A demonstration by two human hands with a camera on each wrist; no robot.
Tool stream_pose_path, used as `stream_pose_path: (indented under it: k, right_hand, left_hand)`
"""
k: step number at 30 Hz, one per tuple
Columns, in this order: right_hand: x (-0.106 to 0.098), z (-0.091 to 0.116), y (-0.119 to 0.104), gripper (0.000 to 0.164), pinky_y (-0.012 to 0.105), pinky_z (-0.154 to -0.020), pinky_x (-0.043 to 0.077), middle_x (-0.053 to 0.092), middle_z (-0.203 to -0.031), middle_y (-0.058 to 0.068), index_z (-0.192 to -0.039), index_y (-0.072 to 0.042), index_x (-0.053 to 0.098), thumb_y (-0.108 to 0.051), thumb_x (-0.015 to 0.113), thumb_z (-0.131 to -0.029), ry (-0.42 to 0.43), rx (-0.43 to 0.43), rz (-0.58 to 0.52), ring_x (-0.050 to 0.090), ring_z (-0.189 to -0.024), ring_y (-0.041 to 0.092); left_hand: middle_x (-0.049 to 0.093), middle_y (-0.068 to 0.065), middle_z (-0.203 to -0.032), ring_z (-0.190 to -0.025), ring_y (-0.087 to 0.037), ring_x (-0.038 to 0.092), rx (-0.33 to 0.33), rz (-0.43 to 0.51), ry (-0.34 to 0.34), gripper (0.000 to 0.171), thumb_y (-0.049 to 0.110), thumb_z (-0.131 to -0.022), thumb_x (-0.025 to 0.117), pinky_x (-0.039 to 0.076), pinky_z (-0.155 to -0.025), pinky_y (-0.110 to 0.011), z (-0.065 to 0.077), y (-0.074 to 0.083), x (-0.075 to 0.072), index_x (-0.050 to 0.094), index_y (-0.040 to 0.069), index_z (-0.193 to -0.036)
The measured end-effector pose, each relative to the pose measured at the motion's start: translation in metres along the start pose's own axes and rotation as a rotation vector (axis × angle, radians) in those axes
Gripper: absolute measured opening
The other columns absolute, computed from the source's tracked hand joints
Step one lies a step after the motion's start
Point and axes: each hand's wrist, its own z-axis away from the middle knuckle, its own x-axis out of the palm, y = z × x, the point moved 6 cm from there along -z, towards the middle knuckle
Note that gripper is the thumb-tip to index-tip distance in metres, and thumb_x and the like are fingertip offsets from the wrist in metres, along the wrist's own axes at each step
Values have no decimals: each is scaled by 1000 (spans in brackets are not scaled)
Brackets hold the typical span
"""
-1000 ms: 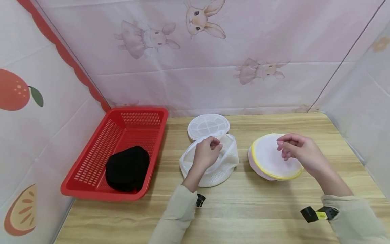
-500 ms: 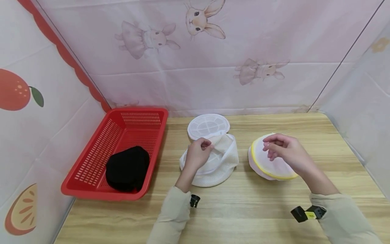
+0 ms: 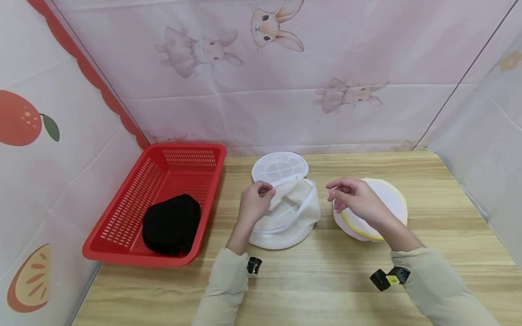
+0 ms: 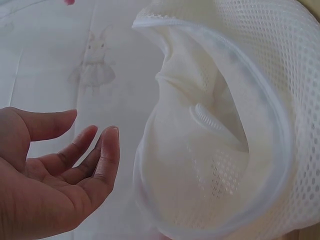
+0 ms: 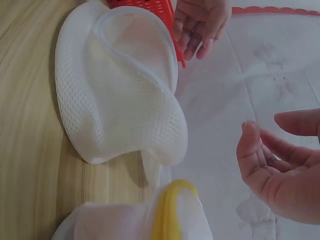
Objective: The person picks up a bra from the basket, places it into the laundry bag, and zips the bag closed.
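Observation:
A white mesh laundry bag [image 3: 285, 237] lies on the table, its zipper-edged mouth gaping and its lining showing. My left hand [image 3: 254, 201] is at the left side of this mouth. In the left wrist view, the left hand's fingers [image 4: 111, 150] are loosely bent, with a gap between them and the bag's rim. My right hand [image 3: 355, 199] hovers over the left part of a round pink and white bag [image 3: 393, 199] with yellow piping. Nothing sits between the right hand's thumb and fingers [image 5: 250, 142]. Behind the mesh bag lies its round white lid-like panel [image 3: 279, 165].
A red perforated plastic basket [image 3: 134, 259] stands on the left with a soft black bundle [image 3: 171, 224] in it. A patterned cloth wall [image 3: 277, 122] rises at the table's back edge. The wooden table [image 3: 310, 290] extends to the right wall.
My right hand has moved left from over the middle of the yellow-piped bag to its left edge. My left hand has drawn left from over the mesh bag's mouth. The bags stay put.

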Motion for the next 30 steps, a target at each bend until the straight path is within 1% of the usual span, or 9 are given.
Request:
stream_pose_path:
  k: [5,10,14,21,24,30]
  right_hand:
    - [11,-9,-1,27,30,-60,52,60,-80,10,-113,12,51,-4,51,-91,-24,19,23,56,-64,19]
    - [23,-16,2,27,30,-59,51,59,-79,15,-115,9,51,-5,51,-91,-48,39,50,55,-62,18]
    - [34,-21,6,27,30,-57,51,58,-77,17,-116,7,51,-5,50,-92,-72,50,72,53,-59,18]
    - [51,-30,22,33,25,-50,46,55,-70,11,-121,7,50,-6,50,-91,-99,163,85,49,-52,13]
    - [54,-32,25,33,25,-47,45,55,-67,11,-119,9,51,-7,51,-90,-95,174,132,47,-48,12]
    - [54,-36,27,30,25,-43,42,54,-61,9,-114,7,55,-9,54,-89,-74,146,282,44,-43,11]
  left_hand:
    - [64,-9,-85,-82,-22,60,-9,5,17,13,10,-84,62,48,-77,-32,-2,-3,-6,65,0,-92]
    - [64,-10,-87,-84,-23,59,-35,16,38,14,11,-85,62,47,-79,-33,-3,-7,-13,64,-1,-94]
    - [63,-11,-87,-84,-23,58,-35,23,49,14,9,-85,61,48,-78,-34,-4,-11,-17,64,-1,-94]
    - [64,-14,-90,-86,-25,60,-48,52,87,17,9,-85,62,48,-80,-35,-4,-16,-26,64,-3,-96]
    - [64,-14,-90,-87,-26,60,-52,58,99,18,10,-85,62,48,-80,-36,-4,-18,-30,64,-3,-98]
    - [63,-16,-90,-86,-27,60,-62,75,112,18,9,-84,61,48,-78,-36,-5,-20,-36,64,-3,-97]
